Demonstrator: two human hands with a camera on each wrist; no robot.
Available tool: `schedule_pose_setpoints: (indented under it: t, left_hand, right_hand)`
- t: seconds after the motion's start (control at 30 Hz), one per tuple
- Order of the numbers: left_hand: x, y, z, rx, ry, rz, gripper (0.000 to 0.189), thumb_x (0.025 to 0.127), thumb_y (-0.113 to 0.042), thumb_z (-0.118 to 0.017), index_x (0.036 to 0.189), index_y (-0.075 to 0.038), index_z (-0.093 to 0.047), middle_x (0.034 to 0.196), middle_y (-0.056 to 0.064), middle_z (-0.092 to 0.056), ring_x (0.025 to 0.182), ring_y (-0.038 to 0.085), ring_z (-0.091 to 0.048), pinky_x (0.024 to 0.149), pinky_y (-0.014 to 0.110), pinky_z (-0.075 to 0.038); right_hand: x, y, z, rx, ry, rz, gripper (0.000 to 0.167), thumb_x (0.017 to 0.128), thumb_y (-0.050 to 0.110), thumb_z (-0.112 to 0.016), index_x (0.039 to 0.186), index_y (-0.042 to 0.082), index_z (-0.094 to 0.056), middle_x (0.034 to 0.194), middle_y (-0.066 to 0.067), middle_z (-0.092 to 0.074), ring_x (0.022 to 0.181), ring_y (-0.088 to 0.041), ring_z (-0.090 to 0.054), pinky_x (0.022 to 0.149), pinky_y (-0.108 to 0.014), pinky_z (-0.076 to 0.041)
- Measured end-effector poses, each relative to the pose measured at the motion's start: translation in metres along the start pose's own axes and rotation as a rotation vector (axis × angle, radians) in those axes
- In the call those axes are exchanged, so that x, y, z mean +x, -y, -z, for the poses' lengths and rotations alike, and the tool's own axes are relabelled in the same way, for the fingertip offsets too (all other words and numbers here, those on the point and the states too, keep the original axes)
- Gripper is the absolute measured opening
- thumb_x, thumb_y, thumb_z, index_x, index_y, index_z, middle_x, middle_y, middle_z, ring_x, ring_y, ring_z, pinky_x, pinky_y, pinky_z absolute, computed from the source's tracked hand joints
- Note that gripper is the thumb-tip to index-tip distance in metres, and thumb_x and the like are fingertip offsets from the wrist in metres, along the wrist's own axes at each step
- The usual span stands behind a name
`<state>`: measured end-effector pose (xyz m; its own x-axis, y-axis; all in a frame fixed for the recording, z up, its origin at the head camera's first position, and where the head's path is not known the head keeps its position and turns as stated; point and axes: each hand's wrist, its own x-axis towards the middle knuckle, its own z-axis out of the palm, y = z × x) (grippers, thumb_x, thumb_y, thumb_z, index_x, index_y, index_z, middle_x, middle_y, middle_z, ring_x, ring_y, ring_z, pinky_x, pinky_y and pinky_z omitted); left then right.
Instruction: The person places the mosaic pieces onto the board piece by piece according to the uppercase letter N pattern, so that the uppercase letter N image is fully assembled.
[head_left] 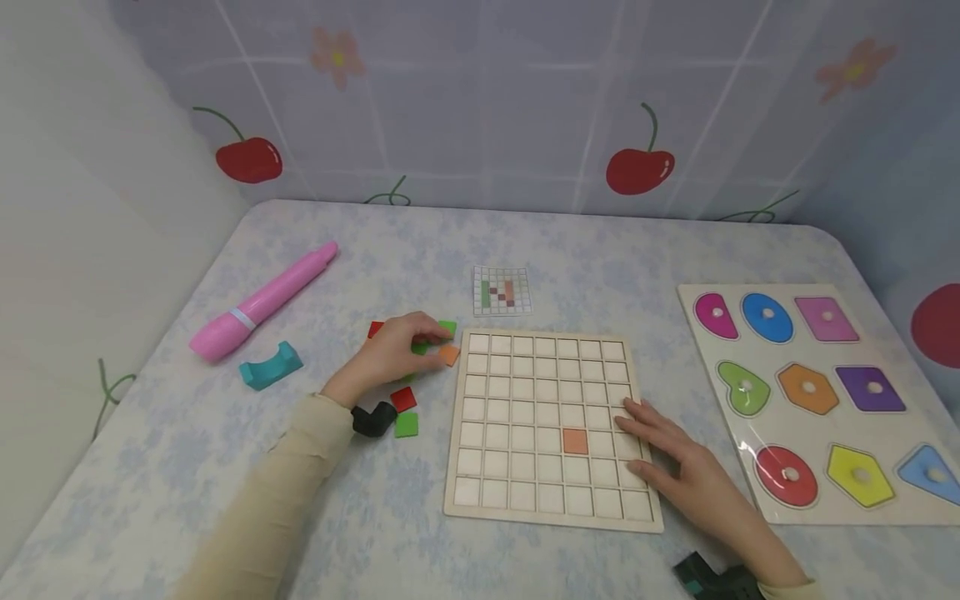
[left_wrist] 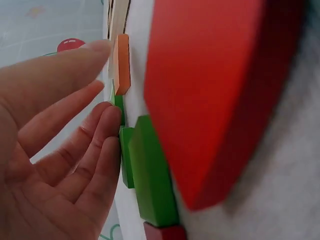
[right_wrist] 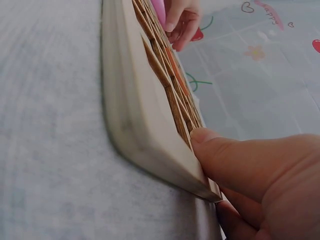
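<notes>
My left hand (head_left: 393, 346) is over a small group of coloured square tiles, left of the wooden grid board (head_left: 656, 517). Its thumb is close to an orange tile (head_left: 449, 355), and the fingers are beside green tiles (left_wrist: 152, 175). The left wrist view shows thumb and fingers apart, with no tile between them. A red tile (left_wrist: 200, 90) fills the foreground there. Another orange tile (head_left: 575, 442) lies in one of the board's cells. My right hand (head_left: 686, 462) rests on the board's right edge, its thumb (right_wrist: 235, 157) touching the rim.
Behind the board lies a small printed grid card (head_left: 502, 292). A pink pen-like object (head_left: 262, 304) and a teal curved block (head_left: 272, 367) are at the left. A shape-puzzle board (head_left: 765, 354) with knobbed pieces lies at the right, near my right hand.
</notes>
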<state>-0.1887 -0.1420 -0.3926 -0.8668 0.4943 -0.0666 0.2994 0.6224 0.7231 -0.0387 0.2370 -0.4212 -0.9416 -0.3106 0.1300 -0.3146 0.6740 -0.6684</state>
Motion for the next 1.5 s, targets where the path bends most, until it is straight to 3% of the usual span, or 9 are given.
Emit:
schedule_pose_setpoints:
  t: [0.3, 0.63, 0.9, 1.17, 1.33, 1.5]
  left_hand:
    - [0.003, -0.001, -0.006, 0.038, 0.019, -0.057, 0.025, 0.080, -0.008, -0.075, 0.104, -0.008, -0.070, 0.101, 0.002, -0.055, 0.090, 0.018, -0.052, 0.080, 0.033, -0.044]
    - [0.002, -0.001, -0.010, 0.042, -0.012, -0.005, 0.022, 0.079, -0.012, -0.077, 0.098, -0.011, -0.065, 0.095, -0.001, -0.056, 0.088, 0.016, -0.052, 0.080, 0.031, -0.044]
    - [-0.001, 0.003, -0.012, 0.053, -0.052, -0.037, 0.020, 0.079, -0.010, -0.076, 0.095, -0.011, -0.064, 0.088, -0.001, -0.057, 0.083, 0.016, -0.052, 0.074, 0.032, -0.045]
    - [-0.003, 0.003, -0.011, 0.025, -0.105, -0.011, 0.016, 0.081, -0.015, -0.075, 0.096, -0.012, -0.069, 0.086, -0.004, -0.061, 0.081, 0.013, -0.055, 0.075, 0.031, -0.046]
    - [-0.005, -0.004, -0.008, -0.007, -0.148, -0.020, 0.016, 0.081, -0.015, -0.075, 0.095, -0.013, -0.070, 0.086, -0.003, -0.062, 0.081, 0.014, -0.056, 0.077, 0.031, -0.047]
    - [-0.006, -0.026, -0.008, -0.046, -0.162, -0.066, 0.020, 0.081, -0.013, -0.075, 0.099, -0.009, -0.070, 0.091, -0.002, -0.063, 0.086, 0.021, -0.058, 0.079, 0.037, -0.048]
  right_hand:
    - [0.000, 0.000, 0.001, -0.016, 0.005, -0.005, 0.054, 0.081, 0.015, -0.074, 0.132, 0.014, -0.056, 0.141, -0.007, -0.042, 0.135, -0.018, -0.026, 0.092, -0.004, -0.018]
    - [-0.001, 0.000, 0.000, 0.004, -0.016, 0.040, 0.053, 0.081, 0.011, -0.073, 0.132, 0.013, -0.056, 0.140, -0.006, -0.043, 0.134, -0.004, -0.023, 0.093, -0.004, -0.019]
    - [-0.001, -0.001, 0.000, 0.006, -0.007, 0.024, 0.053, 0.082, 0.012, -0.073, 0.132, 0.014, -0.055, 0.141, -0.006, -0.043, 0.134, -0.005, -0.023, 0.093, -0.004, -0.018]
    - [0.000, -0.002, 0.000, 0.010, -0.011, 0.028, 0.053, 0.082, 0.012, -0.072, 0.132, 0.014, -0.055, 0.141, -0.006, -0.043, 0.134, -0.005, -0.022, 0.093, -0.004, -0.019]
    - [0.000, -0.002, 0.001, 0.008, -0.007, 0.024, 0.053, 0.082, 0.012, -0.072, 0.132, 0.014, -0.055, 0.141, -0.005, -0.042, 0.134, -0.006, -0.023, 0.093, -0.004, -0.020]
    - [-0.001, -0.001, 0.001, 0.011, 0.002, 0.009, 0.053, 0.082, 0.015, -0.073, 0.132, 0.014, -0.055, 0.141, -0.005, -0.042, 0.134, -0.008, -0.024, 0.092, -0.004, -0.021]
